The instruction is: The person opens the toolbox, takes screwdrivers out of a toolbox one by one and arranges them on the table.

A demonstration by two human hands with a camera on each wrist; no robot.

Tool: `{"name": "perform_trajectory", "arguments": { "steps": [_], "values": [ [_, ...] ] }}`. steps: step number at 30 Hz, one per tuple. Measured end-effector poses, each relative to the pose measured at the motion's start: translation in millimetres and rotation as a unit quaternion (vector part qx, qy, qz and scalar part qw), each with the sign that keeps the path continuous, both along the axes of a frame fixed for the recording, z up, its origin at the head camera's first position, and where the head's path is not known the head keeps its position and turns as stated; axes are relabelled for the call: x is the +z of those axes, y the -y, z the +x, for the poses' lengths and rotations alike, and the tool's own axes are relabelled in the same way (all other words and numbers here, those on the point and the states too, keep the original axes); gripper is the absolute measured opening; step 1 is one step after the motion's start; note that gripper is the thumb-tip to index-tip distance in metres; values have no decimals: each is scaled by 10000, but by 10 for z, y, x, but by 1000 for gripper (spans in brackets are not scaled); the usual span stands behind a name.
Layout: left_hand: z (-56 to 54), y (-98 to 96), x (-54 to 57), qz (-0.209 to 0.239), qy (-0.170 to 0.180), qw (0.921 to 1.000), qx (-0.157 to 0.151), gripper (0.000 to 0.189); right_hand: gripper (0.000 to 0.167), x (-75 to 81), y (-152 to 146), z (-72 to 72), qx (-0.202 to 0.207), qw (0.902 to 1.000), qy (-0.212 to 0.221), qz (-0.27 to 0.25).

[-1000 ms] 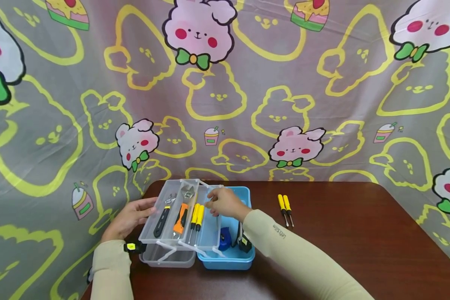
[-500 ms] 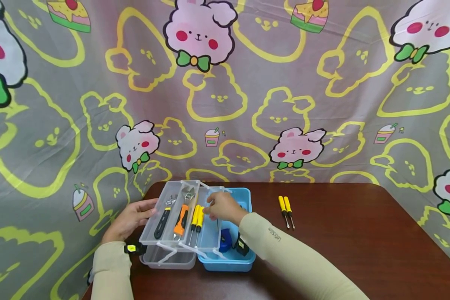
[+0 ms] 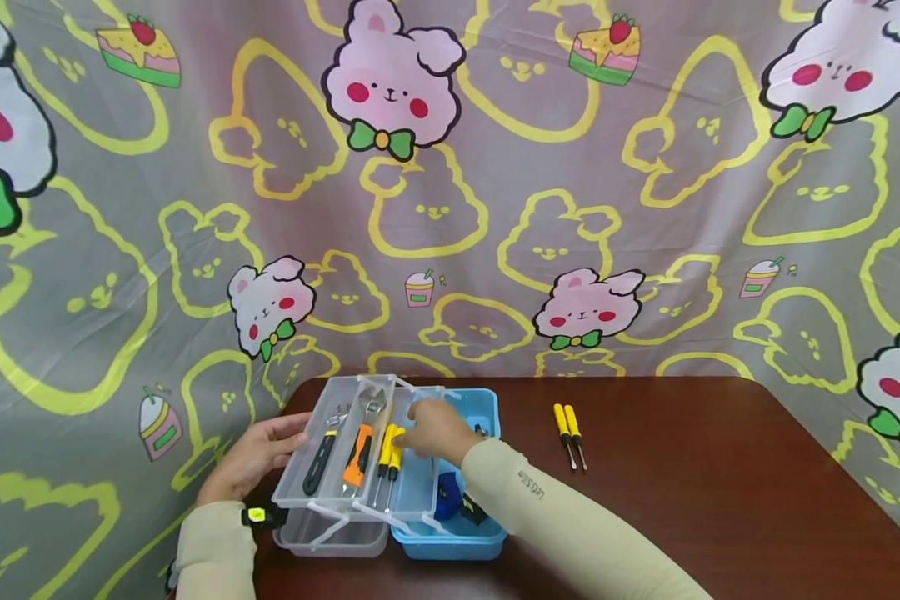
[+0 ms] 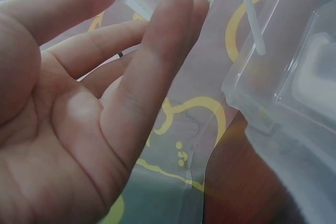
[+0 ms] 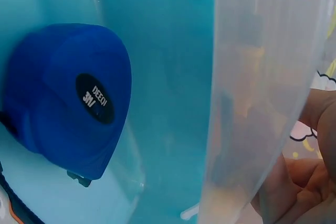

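Observation:
My left hand (image 3: 258, 452) holds the left edge of a clear plastic tray (image 3: 297, 483), thumb on one side and fingers beneath, as the left wrist view (image 4: 79, 103) also shows. In the tray lie a black-handled adjustable wrench (image 3: 320, 462), an adjustable wrench with a grey head (image 3: 373, 402), an orange-and-black utility knife (image 3: 358, 456) and two yellow screwdrivers (image 3: 387, 450). Over the screwdrivers' handles bends my right hand (image 3: 437, 429), its fingertips touching or very near the right handle; a grip cannot be made out. In the right wrist view, the tray's cloudy wall partly hides that hand (image 5: 310, 182).
The tray spans on white hinge arms (image 3: 330, 523) between a clear lid (image 3: 330, 546) and a blue toolbox (image 3: 450, 550). A blue tape measure (image 5: 68, 93) lies inside the box, near a black item (image 3: 473, 508). Two more yellow screwdrivers (image 3: 570, 429) lie on the brown table (image 3: 682, 483).
My right hand has edged left and lower over the yellow handles. The left hand stays on the tray's edge. The whole head view has tilted slightly upward.

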State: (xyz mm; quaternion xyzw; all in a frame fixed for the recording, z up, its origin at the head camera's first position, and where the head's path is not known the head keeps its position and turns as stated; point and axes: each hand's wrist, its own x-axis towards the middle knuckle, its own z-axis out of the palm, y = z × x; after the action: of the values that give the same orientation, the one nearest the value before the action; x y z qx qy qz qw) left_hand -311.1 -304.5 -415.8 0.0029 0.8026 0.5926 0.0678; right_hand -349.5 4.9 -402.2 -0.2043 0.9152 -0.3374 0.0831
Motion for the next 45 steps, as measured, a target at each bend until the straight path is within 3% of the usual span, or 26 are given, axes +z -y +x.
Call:
{"name": "perform_trajectory", "arguments": {
  "steps": [16,26,35,45],
  "values": [
    [-10,-11,-8,111,54,9999,107,64,47,-51,87,42,5,9993,-186,311],
    [-7,-21,-31,176,10,9998,42,61,43,-20,84,64,1,9992,-26,394],
    [-19,-20,-39,146,9,9998,144,62,47,-38,128,47,148,9954,-522,787],
    [-42,-29,-3,22,2,9999,105,65,23,-47,128,32,106,9960,-531,717]
  ]
}}
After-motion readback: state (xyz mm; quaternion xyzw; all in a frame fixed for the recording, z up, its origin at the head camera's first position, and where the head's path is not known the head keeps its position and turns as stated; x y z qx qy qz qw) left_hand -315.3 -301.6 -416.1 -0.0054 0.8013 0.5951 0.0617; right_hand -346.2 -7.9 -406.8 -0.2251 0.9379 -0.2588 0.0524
